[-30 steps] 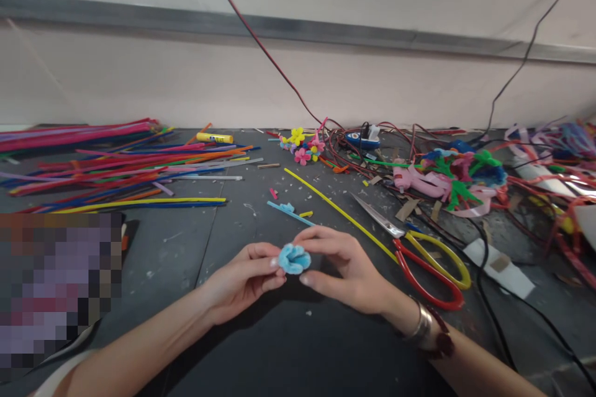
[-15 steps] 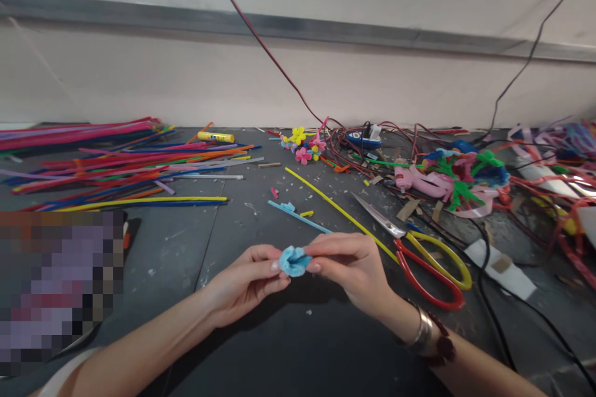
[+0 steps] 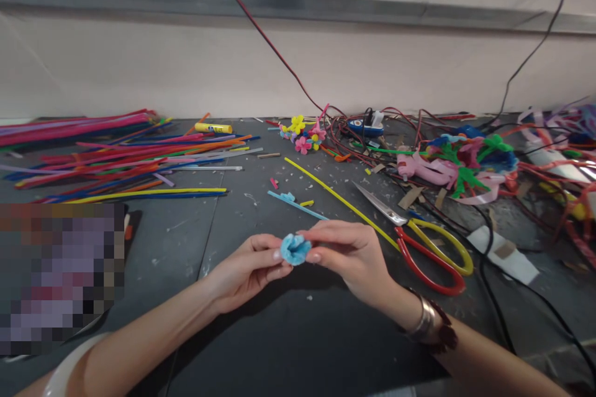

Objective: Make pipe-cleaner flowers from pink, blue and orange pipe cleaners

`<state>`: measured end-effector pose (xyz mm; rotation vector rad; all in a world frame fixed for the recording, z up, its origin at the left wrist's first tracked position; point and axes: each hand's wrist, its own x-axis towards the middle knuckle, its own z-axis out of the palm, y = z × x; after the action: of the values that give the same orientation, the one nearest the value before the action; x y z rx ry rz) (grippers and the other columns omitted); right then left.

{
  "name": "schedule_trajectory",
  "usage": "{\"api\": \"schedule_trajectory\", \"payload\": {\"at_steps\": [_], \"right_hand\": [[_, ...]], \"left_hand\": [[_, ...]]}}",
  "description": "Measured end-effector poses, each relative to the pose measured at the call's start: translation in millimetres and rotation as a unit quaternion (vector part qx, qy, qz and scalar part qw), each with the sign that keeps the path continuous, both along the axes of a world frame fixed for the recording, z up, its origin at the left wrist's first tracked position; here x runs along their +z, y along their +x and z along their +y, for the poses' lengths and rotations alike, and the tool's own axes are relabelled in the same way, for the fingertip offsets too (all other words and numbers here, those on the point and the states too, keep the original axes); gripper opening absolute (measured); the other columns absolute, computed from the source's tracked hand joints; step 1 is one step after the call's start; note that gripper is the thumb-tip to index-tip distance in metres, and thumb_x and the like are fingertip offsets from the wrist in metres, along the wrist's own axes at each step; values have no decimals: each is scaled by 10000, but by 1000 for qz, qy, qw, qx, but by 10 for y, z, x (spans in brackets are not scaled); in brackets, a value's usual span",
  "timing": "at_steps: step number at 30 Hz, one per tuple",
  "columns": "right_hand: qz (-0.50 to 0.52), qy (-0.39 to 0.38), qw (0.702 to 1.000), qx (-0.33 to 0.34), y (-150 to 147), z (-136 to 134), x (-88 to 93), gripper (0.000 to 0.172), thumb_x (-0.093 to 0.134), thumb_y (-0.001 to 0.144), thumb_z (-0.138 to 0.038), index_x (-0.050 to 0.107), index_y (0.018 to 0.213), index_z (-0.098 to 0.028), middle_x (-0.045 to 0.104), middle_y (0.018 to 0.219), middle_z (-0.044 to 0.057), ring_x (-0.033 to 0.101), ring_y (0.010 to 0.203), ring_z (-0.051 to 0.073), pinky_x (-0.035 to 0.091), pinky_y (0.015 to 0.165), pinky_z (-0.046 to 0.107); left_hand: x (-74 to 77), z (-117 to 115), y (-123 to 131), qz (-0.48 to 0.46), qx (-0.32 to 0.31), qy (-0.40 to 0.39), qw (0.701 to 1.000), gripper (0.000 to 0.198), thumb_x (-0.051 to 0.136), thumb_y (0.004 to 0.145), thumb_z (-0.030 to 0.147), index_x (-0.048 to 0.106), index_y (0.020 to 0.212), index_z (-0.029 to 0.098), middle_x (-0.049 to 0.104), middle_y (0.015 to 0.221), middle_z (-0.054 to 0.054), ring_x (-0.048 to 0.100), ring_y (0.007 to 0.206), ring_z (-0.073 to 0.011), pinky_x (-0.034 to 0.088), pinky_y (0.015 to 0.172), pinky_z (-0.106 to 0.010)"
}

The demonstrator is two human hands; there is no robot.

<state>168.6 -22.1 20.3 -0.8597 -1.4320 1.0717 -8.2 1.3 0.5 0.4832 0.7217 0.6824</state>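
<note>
Between my two hands is a light-blue pipe-cleaner flower [image 3: 295, 249], its fuzzy loops bunched into a small cup. My left hand [image 3: 249, 273] pinches its left side with thumb and fingertips. From the right, my right hand [image 3: 351, 260] grips the other side the same way. Just beyond my hands lies a light-blue pipe cleaner [image 3: 298, 205] with a small blue curl beside it. A long yellow pipe cleaner [image 3: 339, 200] runs diagonally behind my right hand. Scissors [image 3: 403, 223] with red and yellow handles lie open to the right.
Bundles of coloured pipe cleaners [image 3: 139, 158] and a yellow glue stick [image 3: 213, 128] lie at the back left. Small finished flowers [image 3: 302, 134] stand by the wall. Tangled wires, a pink pipe-cleaner piece [image 3: 426, 170] and a black cable [image 3: 487, 273] spread across the right. A blurred-out panel [image 3: 60, 279] is at left.
The blue flower has turned slightly in my fingers, so its opening faces me more. Both hands keep their pinch. The whole view has shifted a little.
</note>
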Motion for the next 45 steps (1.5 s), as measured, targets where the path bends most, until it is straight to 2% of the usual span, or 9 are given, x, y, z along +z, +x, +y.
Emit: {"api": "schedule_trajectory", "payload": {"at_steps": [7, 11, 17, 22, 29, 33, 38, 40, 45], "right_hand": [[1, -25, 1000, -2, 18, 4, 9, 85, 683, 689, -175, 719, 748, -225, 698, 733, 13, 617, 648, 122, 499, 594, 234], [15, -13, 1000, 13, 15, 7, 1, 103, 688, 676, -138, 716, 730, -221, 694, 720, 17, 619, 654, 131, 503, 603, 251], [-9, 9, 1000, 1, 50, 16, 30, 190, 684, 690, -172, 691, 875, -214, 684, 776, 26, 618, 708, 134, 511, 648, 258], [-51, 33, 998, -12, 50, 3, 19, 39, 645, 719, -142, 669, 726, -172, 670, 729, 28, 605, 667, 128, 482, 618, 252], [-52, 4, 997, -55, -11, -52, 11, 127, 617, 740, -185, 604, 618, -154, 626, 629, 16, 566, 592, 116, 459, 550, 235], [-26, -8, 999, -24, 1, -27, 10, 115, 582, 779, -218, 643, 703, -158, 629, 679, 22, 573, 633, 115, 477, 586, 233], [-44, 7, 997, 69, -2, 32, -58, 241, 566, 801, -189, 624, 1033, -219, 601, 1011, 51, 573, 903, 144, 475, 801, 284], [-75, 34, 993, 84, -28, 38, -89, 258, 638, 746, -198, 644, 1000, -235, 591, 998, 35, 563, 894, 144, 460, 818, 281], [-90, 47, 994, 40, -90, 27, -139, 103, 646, 740, -222, 703, 821, -252, 574, 884, 11, 558, 805, 121, 455, 748, 248]], "left_hand": [[-11, 10, -9, -3, 10, 6, 1000, 143, 759, 559, 64, 699, 670, 132, 690, 588, -10, 654, 549, -100, 545, 531, -116], [-4, 16, -4, -10, 12, 8, 1000, 142, 759, 562, 62, 702, 675, 126, 701, 611, -16, 659, 554, -105, 551, 541, -119], [-10, 2, 7, -11, -4, 22, 1000, 139, 794, 521, 112, 697, 619, 127, 697, 579, -16, 665, 555, -121, 551, 533, -124], [-7, 9, 21, 12, -2, 29, 1000, 143, 808, 494, 129, 702, 590, 132, 699, 576, -22, 662, 551, -116, 550, 546, -126], [10, 4, 38, 38, 11, 37, 999, 148, 815, 472, 124, 698, 562, 139, 691, 555, -12, 658, 550, -114, 544, 531, -123], [4, 18, 31, 28, 21, 32, 999, 153, 814, 470, 112, 692, 561, 127, 684, 542, -13, 648, 526, -107, 543, 522, -119], [-39, 27, -10, 4, 28, 12, 1000, 172, 783, 519, 72, 692, 654, 126, 686, 573, -5, 647, 516, -98, 540, 509, -107], [-42, 15, -13, -5, 13, 12, 1000, 165, 779, 531, 86, 689, 665, 119, 689, 588, -10, 653, 525, -103, 535, 502, -100], [-13, -17, 9, -9, 0, -3, 1000, 185, 788, 519, 99, 695, 679, 116, 700, 624, -13, 662, 560, -106, 537, 541, -102]]}}
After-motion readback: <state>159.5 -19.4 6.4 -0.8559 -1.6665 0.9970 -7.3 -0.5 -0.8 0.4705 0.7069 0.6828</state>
